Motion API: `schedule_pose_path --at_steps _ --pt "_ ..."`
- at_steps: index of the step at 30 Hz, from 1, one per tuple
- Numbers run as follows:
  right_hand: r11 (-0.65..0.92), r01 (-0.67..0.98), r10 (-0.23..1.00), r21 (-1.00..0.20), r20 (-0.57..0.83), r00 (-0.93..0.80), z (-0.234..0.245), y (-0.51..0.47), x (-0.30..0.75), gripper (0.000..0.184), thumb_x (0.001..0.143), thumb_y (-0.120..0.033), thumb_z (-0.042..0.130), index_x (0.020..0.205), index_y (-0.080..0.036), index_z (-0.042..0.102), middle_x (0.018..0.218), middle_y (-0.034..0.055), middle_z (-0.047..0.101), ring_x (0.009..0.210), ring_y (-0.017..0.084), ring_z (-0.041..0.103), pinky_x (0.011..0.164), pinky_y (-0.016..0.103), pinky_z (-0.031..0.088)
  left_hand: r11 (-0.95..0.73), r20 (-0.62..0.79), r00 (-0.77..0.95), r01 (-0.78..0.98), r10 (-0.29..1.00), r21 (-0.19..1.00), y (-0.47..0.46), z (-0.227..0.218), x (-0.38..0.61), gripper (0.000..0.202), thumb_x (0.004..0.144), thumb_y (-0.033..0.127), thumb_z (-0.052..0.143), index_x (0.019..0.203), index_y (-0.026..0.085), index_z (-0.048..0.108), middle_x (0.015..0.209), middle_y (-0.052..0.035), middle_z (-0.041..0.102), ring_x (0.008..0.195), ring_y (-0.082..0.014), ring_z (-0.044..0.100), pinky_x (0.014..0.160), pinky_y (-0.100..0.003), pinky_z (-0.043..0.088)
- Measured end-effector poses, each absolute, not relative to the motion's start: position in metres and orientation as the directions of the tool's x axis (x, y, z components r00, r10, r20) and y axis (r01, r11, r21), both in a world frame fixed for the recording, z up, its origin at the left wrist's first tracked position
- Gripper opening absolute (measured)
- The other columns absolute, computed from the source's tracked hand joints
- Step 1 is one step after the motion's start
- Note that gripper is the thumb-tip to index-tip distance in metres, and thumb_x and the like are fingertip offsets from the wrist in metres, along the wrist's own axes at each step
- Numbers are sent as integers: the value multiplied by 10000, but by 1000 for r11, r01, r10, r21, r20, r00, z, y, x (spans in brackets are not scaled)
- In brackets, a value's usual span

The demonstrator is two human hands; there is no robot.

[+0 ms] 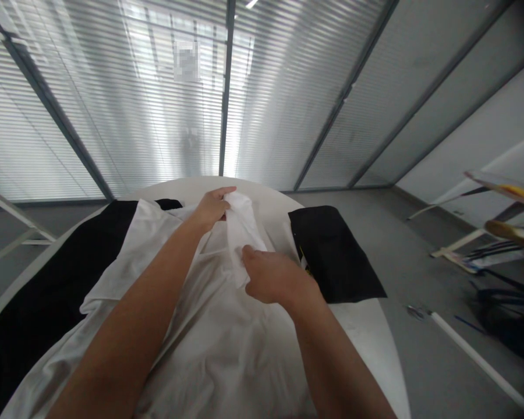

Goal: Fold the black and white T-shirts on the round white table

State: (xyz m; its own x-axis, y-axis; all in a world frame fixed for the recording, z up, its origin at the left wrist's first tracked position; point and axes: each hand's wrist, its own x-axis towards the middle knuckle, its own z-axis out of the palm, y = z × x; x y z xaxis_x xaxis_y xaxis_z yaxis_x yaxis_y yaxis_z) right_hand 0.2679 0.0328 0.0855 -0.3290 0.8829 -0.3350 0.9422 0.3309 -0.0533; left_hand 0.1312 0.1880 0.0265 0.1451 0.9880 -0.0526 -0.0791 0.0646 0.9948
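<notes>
The left hand (209, 210) pinches a folded flap (241, 233) of the white shirt (227, 343) on the round white table (358, 317), the right hand (275, 276) half-open against it, and a loosened pinch could let the flap slide and rumple

We log a plain white creased cotton garment (227, 331) on a round white bench (358, 320). Beside it lie solid black fabric (39, 297) and a folded black cloth (336, 253) with a small yellow mark (304, 256). Behind: pale grey horizontally striped window blinds (148, 116); below: a plain grey floor (423, 372).
</notes>
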Motion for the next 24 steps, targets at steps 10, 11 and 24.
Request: schedule_pose_path --at_steps 10,11,24 --pt "436 862 817 -259 -288 -500 112 21 284 223 808 -123 423 1012 -190 482 962 83 652 807 200 588 660 289 359 100 -67 162 -203 985 974 185 38 135 638 616 33 580 1234 182 636 1002 -66 702 678 -108 625 595 -223 512" --pt "448 846 809 -290 -272 -521 111 19 285 213 811 -124 424 1003 -194 484 968 75 647 814 193 581 678 286 363 101 -65 170 -217 983 971 184 40 136 645 612 28 573 1237 179 635 997 -66 704 670 -106 622 584 -216 507" --pt "505 628 767 -592 -26 -642 131 4 239 192 858 -145 465 1036 -200 511 939 21 591 781 128 550 704 246 406 46 -37 164 -50 986 998 183 89 68 601 588 25 628 1173 153 680 802 -45 696 607 -111 610 558 -214 487"
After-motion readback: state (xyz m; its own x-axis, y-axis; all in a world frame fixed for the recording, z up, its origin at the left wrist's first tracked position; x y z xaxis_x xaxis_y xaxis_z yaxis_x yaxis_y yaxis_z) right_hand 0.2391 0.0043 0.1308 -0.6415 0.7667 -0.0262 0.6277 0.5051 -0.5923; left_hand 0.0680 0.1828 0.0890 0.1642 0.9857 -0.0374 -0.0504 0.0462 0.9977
